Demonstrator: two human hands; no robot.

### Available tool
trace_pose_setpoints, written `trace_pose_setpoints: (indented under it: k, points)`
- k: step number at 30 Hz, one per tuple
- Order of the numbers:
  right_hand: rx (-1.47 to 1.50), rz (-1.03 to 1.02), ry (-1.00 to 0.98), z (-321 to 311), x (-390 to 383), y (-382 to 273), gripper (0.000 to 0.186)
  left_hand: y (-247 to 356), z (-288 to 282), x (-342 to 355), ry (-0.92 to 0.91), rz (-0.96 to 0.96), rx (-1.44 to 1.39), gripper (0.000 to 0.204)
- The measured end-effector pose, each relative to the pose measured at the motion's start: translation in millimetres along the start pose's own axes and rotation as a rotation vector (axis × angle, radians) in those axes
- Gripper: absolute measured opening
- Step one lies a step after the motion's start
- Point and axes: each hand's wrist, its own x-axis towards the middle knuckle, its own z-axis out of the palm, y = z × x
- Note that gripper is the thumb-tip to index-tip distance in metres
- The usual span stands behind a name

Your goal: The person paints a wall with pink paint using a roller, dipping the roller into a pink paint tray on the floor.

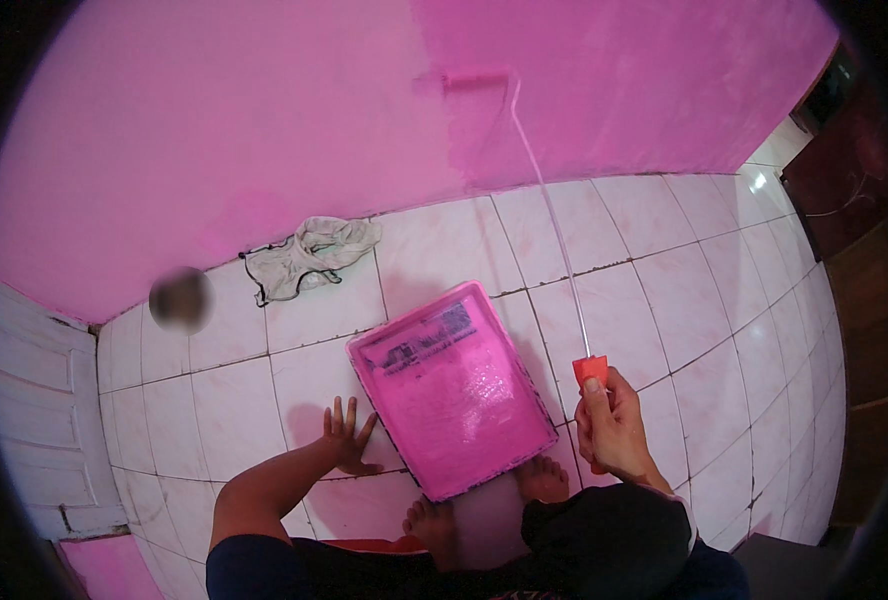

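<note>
My right hand [612, 425] is wrapped round the orange handle [591, 370] of a paint roller, whose long thin metal rod reaches up to the wall. The roller head [479, 82], coated pink, lies against the wall [264, 110] at the edge between a darker pink area on the right and a lighter pink area on the left. Fingers spread, my left hand [349, 440] holds nothing and is just left of the paint tray [494, 463]. Wet pink paint covers much of the tray, with a dark scraped-looking patch at its far end. The tray stands in front of my bare feet.
A crumpled whitish cloth with dark edging [309, 260] lies on the tiled floor [444, 240] near the wall's base. Left of it is a blurred round shape [180, 300]. A white panelled door [39, 400] stands at far left, and dark brown furniture [864, 290] at far right.
</note>
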Motion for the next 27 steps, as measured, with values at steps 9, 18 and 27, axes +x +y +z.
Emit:
trace_pose_setpoints:
  k: [9, 18, 27]
  points:
    - [-0.188, -0.424, 0.103, -1.0, 73.8, 61.5, 0.023, 2.0, -5.9, -0.1, -0.014, -0.032, -0.030, 0.122]
    - [-0.335, -0.275, 0.150, -17.0, 94.8, 162.2, 0.031, 2.4, -4.1, 1.0, -0.025, -0.038, -0.015, 0.123]
    - [0.076, 0.136, -0.014, -49.3, 60.4, 132.5, 0.029, -7.3, 3.6, -2.0, 0.335, 0.017, -0.104, 0.097]
